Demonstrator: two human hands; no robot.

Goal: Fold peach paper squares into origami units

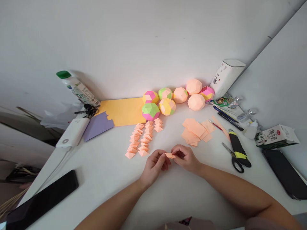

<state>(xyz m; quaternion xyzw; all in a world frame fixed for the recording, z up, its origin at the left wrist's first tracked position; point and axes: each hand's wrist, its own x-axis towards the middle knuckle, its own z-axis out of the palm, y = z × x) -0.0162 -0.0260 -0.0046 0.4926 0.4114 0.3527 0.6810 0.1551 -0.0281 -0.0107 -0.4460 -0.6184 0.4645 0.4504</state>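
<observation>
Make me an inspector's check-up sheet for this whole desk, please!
Surface: white desk, partly covered.
Job's things: folded peach pieces in three rows; loose peach sheets; paper balls at the back.
Clutter: scissors and carton on the right; keys on the left.
Hands: left hand and right hand pinch one peach paper piece.
Cables: white cable by the white box.
Surroundings: pale wall behind.
</observation>
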